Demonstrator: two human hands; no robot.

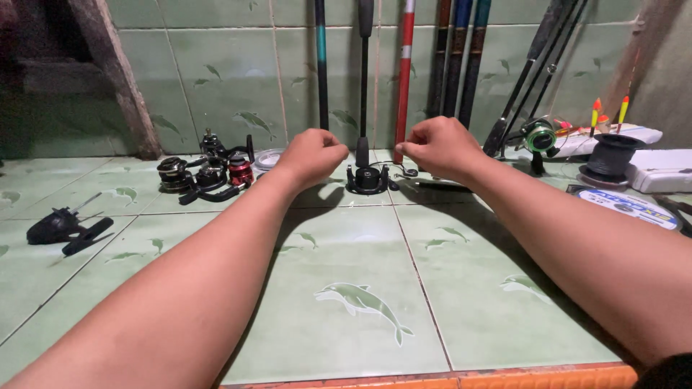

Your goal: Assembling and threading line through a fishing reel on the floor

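Against the back wall, black reel point(367, 178) sits on the tile, its rod point(364, 79) rising upright; left hand point(313, 153) and right hand point(438, 146) flank it, both fists closed, contents hidden, left slightly nearer

Between my forearms the green tiled floor point(360, 252) lies open from the orange front edge point(504, 376) up to the black reel point(367, 178) at the back wall. My left hand point(311, 155) and right hand point(441, 146) flank it, just apart. Behind, upright fishing rods point(404, 72) line the wall and block the way back. At the back left a cluster of reels point(209, 173) crowds the floor; a lone black reel point(65, 229) lies near the left edge. At the right, a line spool point(611, 155) and round package point(626, 207) fill the back corner.
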